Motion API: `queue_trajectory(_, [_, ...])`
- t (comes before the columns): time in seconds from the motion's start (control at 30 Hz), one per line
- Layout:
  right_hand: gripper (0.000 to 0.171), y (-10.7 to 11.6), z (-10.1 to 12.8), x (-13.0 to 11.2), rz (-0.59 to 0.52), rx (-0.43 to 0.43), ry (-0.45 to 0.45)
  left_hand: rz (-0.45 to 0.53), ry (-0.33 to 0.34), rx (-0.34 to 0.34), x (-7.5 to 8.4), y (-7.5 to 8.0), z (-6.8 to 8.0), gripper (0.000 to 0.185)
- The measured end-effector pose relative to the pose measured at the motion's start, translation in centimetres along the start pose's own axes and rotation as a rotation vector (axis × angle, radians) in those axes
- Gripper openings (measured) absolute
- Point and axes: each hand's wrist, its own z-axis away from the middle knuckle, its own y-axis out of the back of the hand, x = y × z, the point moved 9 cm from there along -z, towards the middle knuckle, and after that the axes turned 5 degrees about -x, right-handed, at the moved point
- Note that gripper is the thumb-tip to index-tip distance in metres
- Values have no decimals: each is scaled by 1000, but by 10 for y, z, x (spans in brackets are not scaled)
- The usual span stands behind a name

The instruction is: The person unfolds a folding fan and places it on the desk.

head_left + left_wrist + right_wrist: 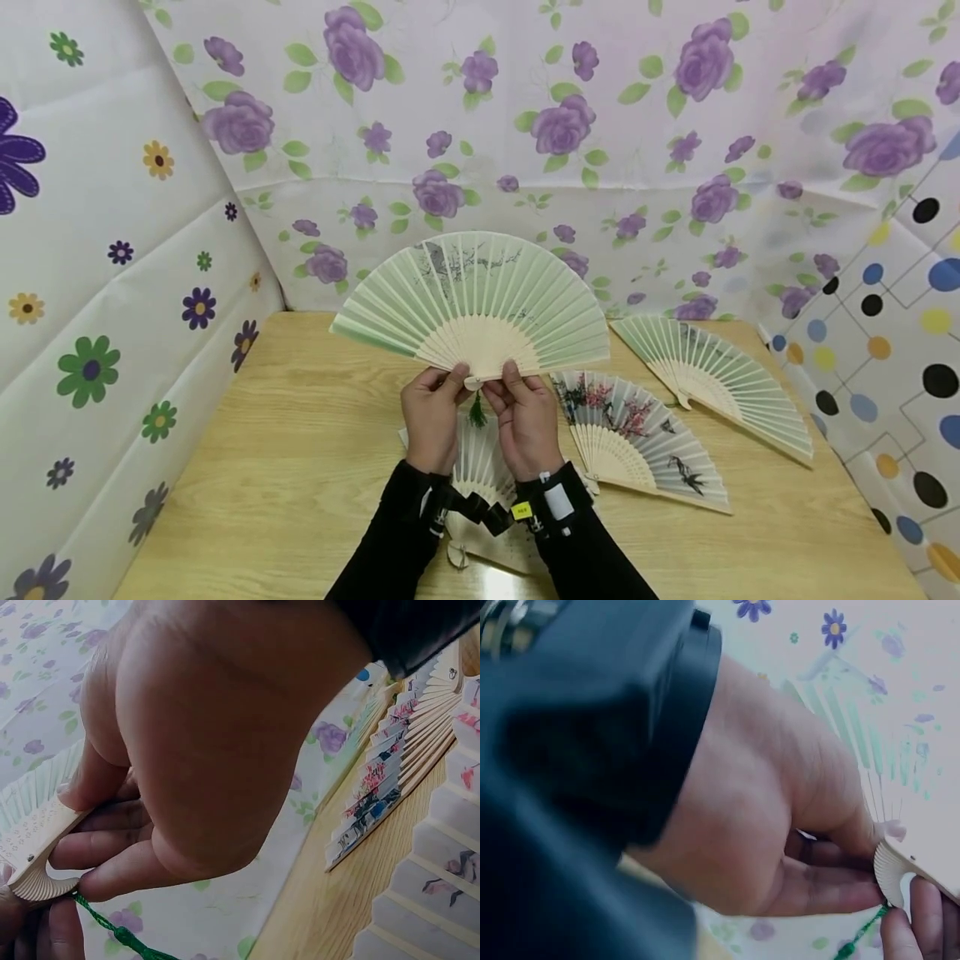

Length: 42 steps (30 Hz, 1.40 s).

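A pale green folding fan [480, 292], spread wide with a dark branch print, is held up above the table in both hands. My left hand [432, 417] pinches its left end rib near the pivot, thumb on the front. On the other side my right hand [528, 417] grips the base the same way, thumb on the ribs. From the pivot hangs a green tassel [477, 412], which the left wrist view shows on its cord. Below the hands lies a whitish open fan [480, 467], partly hidden by the wrists.
To the right, a spread fan with pink blossoms and a swallow [637, 429] lies on the wooden table [300, 467]. Behind it is another green fan [720, 379], also spread. Flowered cloth [480, 150] stands along the back, with patterned sheets on both sides.
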Motion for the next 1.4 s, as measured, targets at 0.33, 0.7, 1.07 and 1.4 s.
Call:
queue_trajectory(0.33, [21, -16, -7, 3, -44, -51, -1, 22, 0, 6, 13, 11, -1, 12])
queue_trajectory(0.7, [30, -41, -2, 22, -178, 14, -72, 54, -48, 13, 32, 21, -2, 21])
queue_trajectory(1.07, [42, -78, -60, 76, 91, -99, -253, 81, 40, 204, 17, 89, -26, 31])
queue_trajectory(1.4, [33, -101, -71, 136, 293, -45, -443, 155, 278, 287, -13, 158, -27, 51])
